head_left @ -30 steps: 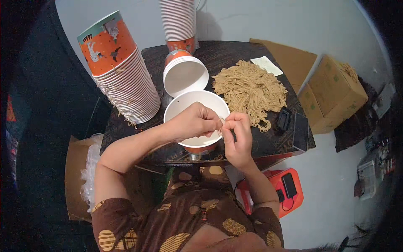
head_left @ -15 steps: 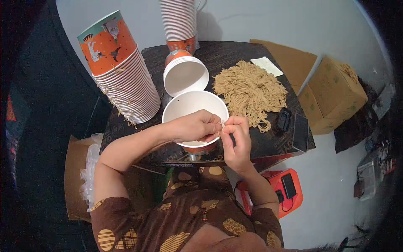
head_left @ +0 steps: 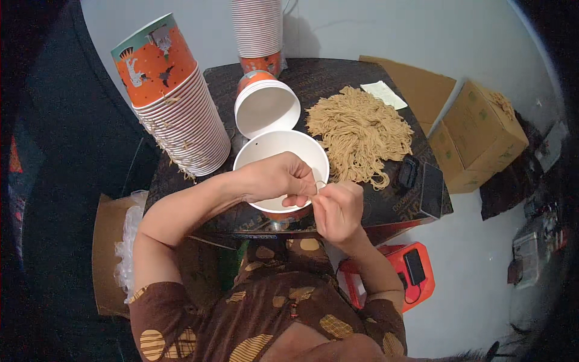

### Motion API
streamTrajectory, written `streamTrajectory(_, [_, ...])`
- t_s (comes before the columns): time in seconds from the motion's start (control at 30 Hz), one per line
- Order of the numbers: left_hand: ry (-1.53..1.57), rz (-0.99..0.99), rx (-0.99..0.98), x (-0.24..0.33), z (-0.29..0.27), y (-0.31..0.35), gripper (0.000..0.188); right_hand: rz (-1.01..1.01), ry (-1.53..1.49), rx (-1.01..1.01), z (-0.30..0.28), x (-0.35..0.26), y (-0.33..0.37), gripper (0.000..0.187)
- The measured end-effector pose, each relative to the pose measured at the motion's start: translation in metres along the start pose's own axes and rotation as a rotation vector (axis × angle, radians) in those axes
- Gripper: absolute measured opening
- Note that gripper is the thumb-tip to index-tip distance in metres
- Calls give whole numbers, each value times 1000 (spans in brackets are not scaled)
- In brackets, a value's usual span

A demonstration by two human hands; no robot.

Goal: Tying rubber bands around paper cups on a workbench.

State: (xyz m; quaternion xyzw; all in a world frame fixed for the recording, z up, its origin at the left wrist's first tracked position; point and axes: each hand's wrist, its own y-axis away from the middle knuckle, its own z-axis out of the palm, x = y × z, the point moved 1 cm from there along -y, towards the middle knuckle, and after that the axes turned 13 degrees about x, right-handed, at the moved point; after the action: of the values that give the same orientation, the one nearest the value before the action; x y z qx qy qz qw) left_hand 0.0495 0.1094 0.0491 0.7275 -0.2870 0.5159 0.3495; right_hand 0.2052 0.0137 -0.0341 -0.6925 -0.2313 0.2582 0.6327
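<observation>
A white-lined paper bucket (head_left: 250,158) stands at the table's near edge, its mouth toward me. A small dark hole shows in its wall at the upper left. My left hand (head_left: 280,179) reaches across the bucket's mouth, thumb and fingers pinched at the right rim. Against it, my right hand (head_left: 339,208) is closed too, just outside that rim. Between the fingertips a short loop of thin tan cord (head_left: 321,183) shows; its ends are hidden by the fingers. Right of the bucket lies a heap of loose tan cords (head_left: 359,133).
Nested orange buckets (head_left: 181,114) lean at the left, cords hanging along their rims. Another bucket stack (head_left: 258,36) stands at the back; a few nested buckets (head_left: 267,111) lie tipped before it. A dark box-shaped object (head_left: 431,190) sits by the right edge. Cardboard boxes (head_left: 479,136) stand beyond.
My right hand has turned over and dropped slightly, its fingers curling in more. My left hand has shifted a little left, still pinching at the rim. The buckets have stayed put.
</observation>
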Motion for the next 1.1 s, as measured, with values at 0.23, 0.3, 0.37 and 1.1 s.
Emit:
streamTrajectory(0.23, [36, -14, -15, -6, -7, -2, 13, -70, -29, -21, -3, 4, -2, 26])
streamTrajectory(0.3, [25, -33, 3, -5, -8, 0, 9, 114, -165, -56, -6, 9, -9, 26])
streamTrajectory(0.37, [21, -29, 7, -4, -8, 1, 8, 295, -171, -86, -7, 11, -5, 26])
streamTrajectory(1.1, [-772, 933, 439, -12, 17, 21, 16, 1136, -524, -236, -16, -7, -19, 15])
